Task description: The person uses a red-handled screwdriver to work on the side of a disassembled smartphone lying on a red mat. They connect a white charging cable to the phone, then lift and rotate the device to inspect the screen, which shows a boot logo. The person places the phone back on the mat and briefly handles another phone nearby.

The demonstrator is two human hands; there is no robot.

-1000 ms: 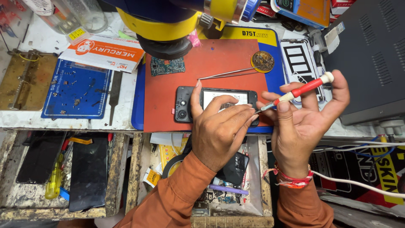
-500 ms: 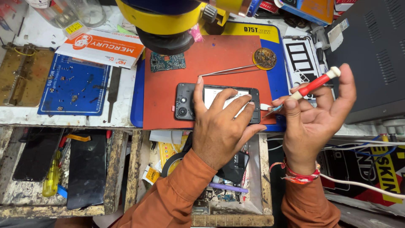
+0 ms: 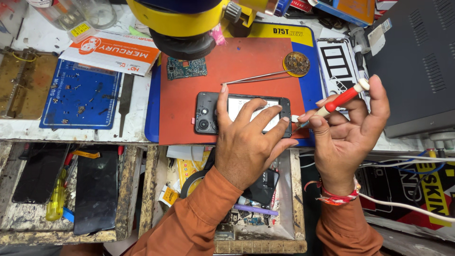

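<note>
Phone (image 3: 246,114) is lying back-up on the red mat (image 3: 256,61), my left hand (image 3: 249,142) pressing down on it with fingers spread apart. At its three o'clock end, my right hand (image 3: 343,137) is pinching the red-and-white screwdriver (image 3: 339,100), fingers clamped around it.

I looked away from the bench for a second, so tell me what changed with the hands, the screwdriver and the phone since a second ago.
The right hand drew the red-and-white precision screwdriver off the phone's middle toward its right end, where the tip now sits. The left hand spread flatter over the black opened phone, pressing it down. The phone stayed on the red rubber mat, and the metal tweezers did not move.
</note>
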